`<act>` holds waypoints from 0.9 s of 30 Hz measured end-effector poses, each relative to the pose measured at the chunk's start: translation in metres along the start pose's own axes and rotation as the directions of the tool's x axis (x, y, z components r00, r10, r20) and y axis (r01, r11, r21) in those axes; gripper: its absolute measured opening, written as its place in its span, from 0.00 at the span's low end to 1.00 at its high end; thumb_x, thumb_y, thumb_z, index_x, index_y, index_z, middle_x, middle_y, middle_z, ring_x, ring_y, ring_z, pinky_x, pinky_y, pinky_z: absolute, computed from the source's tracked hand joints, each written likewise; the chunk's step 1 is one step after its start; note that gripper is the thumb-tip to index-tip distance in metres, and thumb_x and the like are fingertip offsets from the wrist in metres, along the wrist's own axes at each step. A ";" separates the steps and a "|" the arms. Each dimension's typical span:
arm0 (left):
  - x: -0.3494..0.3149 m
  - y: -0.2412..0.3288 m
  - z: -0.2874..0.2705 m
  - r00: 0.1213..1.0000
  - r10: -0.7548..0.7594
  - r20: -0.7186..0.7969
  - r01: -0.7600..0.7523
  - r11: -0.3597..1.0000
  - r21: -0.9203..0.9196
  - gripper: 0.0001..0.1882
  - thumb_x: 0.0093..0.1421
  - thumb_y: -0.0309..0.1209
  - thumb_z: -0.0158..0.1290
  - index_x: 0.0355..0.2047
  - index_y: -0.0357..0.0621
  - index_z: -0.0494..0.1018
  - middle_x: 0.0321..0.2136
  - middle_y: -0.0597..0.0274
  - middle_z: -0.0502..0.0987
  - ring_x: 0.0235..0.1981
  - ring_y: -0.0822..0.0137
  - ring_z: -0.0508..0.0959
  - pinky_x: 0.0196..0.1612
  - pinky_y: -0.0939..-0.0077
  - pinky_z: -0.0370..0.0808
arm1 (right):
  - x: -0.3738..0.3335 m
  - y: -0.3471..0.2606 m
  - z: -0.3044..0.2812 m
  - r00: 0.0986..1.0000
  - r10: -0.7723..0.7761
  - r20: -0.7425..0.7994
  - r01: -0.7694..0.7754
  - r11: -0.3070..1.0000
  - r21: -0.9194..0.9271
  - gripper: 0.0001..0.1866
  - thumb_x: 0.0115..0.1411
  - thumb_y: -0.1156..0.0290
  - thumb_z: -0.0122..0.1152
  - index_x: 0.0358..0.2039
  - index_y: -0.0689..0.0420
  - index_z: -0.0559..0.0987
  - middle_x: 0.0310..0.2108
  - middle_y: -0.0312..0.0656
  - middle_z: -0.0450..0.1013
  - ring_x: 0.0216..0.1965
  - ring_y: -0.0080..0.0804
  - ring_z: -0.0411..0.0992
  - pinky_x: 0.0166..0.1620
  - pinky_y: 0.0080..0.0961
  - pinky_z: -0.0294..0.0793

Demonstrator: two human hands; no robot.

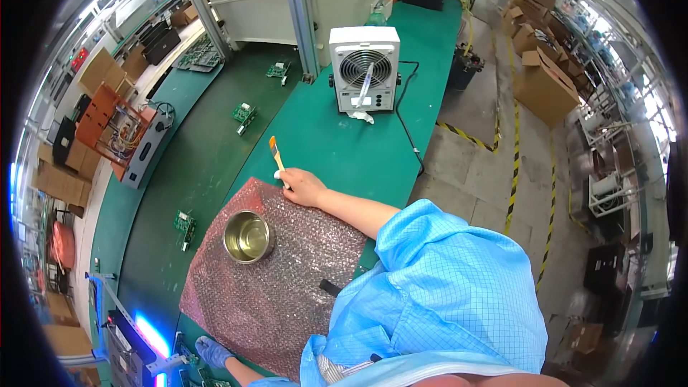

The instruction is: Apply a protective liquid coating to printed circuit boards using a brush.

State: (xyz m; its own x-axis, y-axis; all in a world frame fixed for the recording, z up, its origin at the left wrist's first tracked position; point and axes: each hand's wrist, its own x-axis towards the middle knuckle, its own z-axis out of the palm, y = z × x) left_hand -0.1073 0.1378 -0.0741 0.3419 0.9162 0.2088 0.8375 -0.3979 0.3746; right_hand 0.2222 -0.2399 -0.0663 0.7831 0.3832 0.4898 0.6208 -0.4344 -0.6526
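My right hand is closed around the pale handle of a small flat brush, its orange bristles pointing up and away. A white bit shows at the fingertips. Below that hand, a round metal cup with clear yellowish liquid stands on pinkish bubble wrap. My left hand, in a bluish glove, is low at the left, beside green circuit boards and a glowing blue-white lamp. Its fingers are small and partly hidden, so their grip is unclear.
A white fan unit with a black cable stands on the green bench. Several circuit boards lie along the dark green belt at left. A metal post rises beyond. Cardboard boxes stand on the floor at right.
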 end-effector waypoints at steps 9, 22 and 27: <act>0.036 -0.003 -0.014 0.976 -0.204 0.071 0.213 0.964 -0.160 0.16 0.54 0.38 0.42 0.36 0.38 0.68 0.33 0.56 0.72 0.31 0.59 0.71 0.37 0.72 0.65 | 0.004 -0.001 0.002 1.000 -0.024 -0.010 0.024 1.000 0.010 0.14 0.44 0.75 0.51 0.35 0.59 0.66 0.25 0.46 0.65 0.29 0.43 0.66 0.30 0.34 0.66; 0.056 0.204 0.014 0.890 0.149 0.431 0.292 0.541 -0.789 0.27 0.51 0.37 0.52 0.50 0.50 0.55 0.29 0.62 0.69 0.19 0.75 0.69 0.15 0.87 0.66 | 0.005 -0.003 0.001 0.999 0.030 0.031 -0.029 0.999 -0.019 0.14 0.44 0.76 0.50 0.34 0.59 0.66 0.26 0.48 0.66 0.29 0.45 0.66 0.31 0.37 0.66; 0.063 0.238 0.066 0.779 0.203 0.593 0.393 0.580 -0.714 0.29 0.51 0.37 0.51 0.51 0.51 0.52 0.31 0.61 0.70 0.22 0.71 0.71 0.16 0.85 0.68 | 0.007 -0.004 -0.002 0.998 0.040 0.053 -0.039 0.999 -0.020 0.14 0.44 0.76 0.50 0.34 0.59 0.66 0.25 0.48 0.65 0.29 0.45 0.66 0.31 0.37 0.66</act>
State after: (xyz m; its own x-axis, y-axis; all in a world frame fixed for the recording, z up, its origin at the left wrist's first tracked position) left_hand 0.1420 0.1042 -0.0314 0.6894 0.6605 -0.2973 0.3154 0.0958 0.9441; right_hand 0.2253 -0.2372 -0.0585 0.8043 0.4085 0.4315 0.5902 -0.4655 -0.6595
